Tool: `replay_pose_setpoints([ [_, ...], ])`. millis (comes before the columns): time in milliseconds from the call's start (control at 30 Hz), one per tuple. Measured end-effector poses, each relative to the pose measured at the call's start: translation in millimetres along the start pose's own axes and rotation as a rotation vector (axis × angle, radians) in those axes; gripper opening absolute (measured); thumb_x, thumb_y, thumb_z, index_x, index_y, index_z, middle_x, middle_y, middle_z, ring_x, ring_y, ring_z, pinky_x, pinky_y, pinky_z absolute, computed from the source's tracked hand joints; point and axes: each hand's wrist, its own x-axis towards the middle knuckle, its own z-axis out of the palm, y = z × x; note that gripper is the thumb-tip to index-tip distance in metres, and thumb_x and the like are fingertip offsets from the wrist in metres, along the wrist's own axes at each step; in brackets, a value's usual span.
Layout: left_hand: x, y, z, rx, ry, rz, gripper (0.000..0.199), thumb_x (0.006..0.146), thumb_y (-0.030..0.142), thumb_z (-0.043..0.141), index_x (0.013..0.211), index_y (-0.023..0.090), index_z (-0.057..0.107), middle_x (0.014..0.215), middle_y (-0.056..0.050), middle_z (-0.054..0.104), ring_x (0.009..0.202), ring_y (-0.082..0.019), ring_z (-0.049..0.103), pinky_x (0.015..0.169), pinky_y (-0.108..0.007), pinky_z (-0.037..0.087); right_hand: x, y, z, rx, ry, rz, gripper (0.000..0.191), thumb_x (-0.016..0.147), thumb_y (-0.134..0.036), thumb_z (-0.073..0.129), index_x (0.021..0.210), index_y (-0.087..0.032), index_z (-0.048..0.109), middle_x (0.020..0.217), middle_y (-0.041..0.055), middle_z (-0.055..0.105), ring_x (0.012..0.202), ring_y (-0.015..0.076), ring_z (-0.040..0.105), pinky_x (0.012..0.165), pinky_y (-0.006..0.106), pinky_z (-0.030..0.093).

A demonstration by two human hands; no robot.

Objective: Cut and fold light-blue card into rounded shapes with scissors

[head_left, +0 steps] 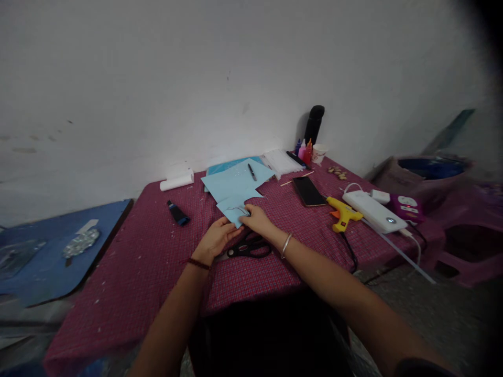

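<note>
Beyond scissors (pixel 244 248), left hand (pixel 216 239) and right hand (pixel 257 219) hold blue paper (pixel 233 209) — corner toward wearer, long axis unclear.

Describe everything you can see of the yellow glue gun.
The glue gun has a yellow, plastic-looking body, an orange trigger and a small red switch on its handle. It lies sideways on the checked tablecloth, nozzle toward the phone, beside the power bank. A black cord leaves the handle. Nothing grips it.
</note>
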Motion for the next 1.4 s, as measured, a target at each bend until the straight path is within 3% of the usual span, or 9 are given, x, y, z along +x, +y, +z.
replay_pose_setpoints([
  [333,1.5,-3.3,-0.1,0.027,0.032,0.006,0.029,0.066,0.001,0.066,0.093,0.012,0.068,0.097,-0.007,0.071,0.079,-0.014,0.067,0.079,-0.027,0.054,-0.9,-1.7,1.1,-0.026,-0.008,0.016,0.010,0.062,-0.018,0.055,0.063,-0.019,0.044,0.059,-0.0068,0.042,0.057,0.0105,0.039,0.053,0.023,0.025],
  [1067,0.8,-4.2,3.7,0.051,0.076,0.023,0.028,0.064,0.000,0.066,0.089,0.012,0.067,0.094,-0.007,0.070,0.080,-0.015,0.065,0.083,-0.031,0.053,-0.7,2.6,5.1,-0.085,-0.002,0.019,0.007,0.065,-0.017,0.057,0.068,-0.017,0.051,0.062,-0.0052,0.047,0.058,0.0115,0.042,0.053,0.023,0.027],
  [1400,2.2,-5.3,2.3,0.065,0.099,0.016,0.027,0.064,0.001,0.067,0.089,0.011,0.067,0.091,-0.007,0.071,0.075,-0.014,0.066,0.074,-0.026,0.054,-1.0,0.5,4.6,-0.106,-0.018,0.036,0.009,0.066,-0.018,0.059,0.074,-0.016,0.057,0.066,-0.0023,0.055,0.061,0.0127,0.046,0.055,0.023,0.031],
])
